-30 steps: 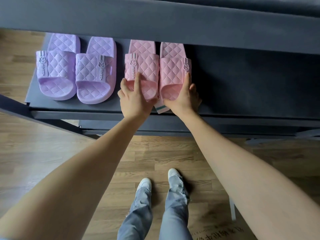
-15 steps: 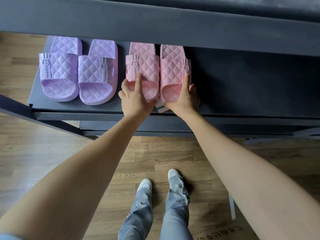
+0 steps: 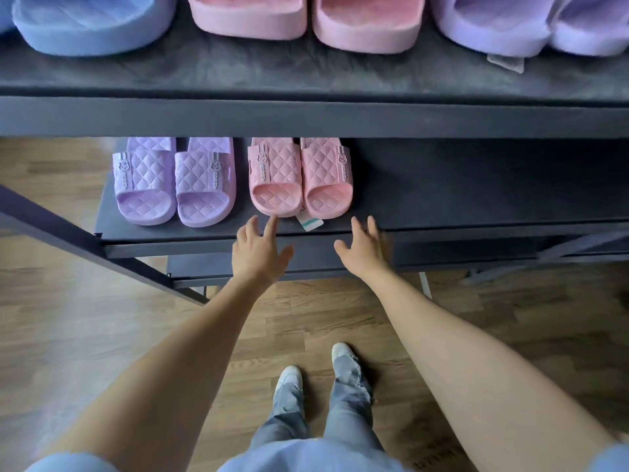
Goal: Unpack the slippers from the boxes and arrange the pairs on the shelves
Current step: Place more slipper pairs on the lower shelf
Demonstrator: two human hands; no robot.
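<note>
The pink pair (image 3: 299, 178) is set side by side on the lower shelf (image 3: 476, 185), just right of the lilac pair (image 3: 175, 182), toes toward the front edge. Both hands are held spread, with nothing grasped: the left hand (image 3: 258, 250) is at a pink toe, contact not discernible, and the right hand (image 3: 364, 247) is kept apart from the pink pair. Other pairs (image 3: 248, 18) are lined up on the upper shelf (image 3: 306, 73)

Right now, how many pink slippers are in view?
4. Two quilted pink slippers sit side by side on the lower shelf, right of the purple pair. Two more pink slippers stand on the upper shelf, cut by the frame's top edge; others may be hidden.
</note>
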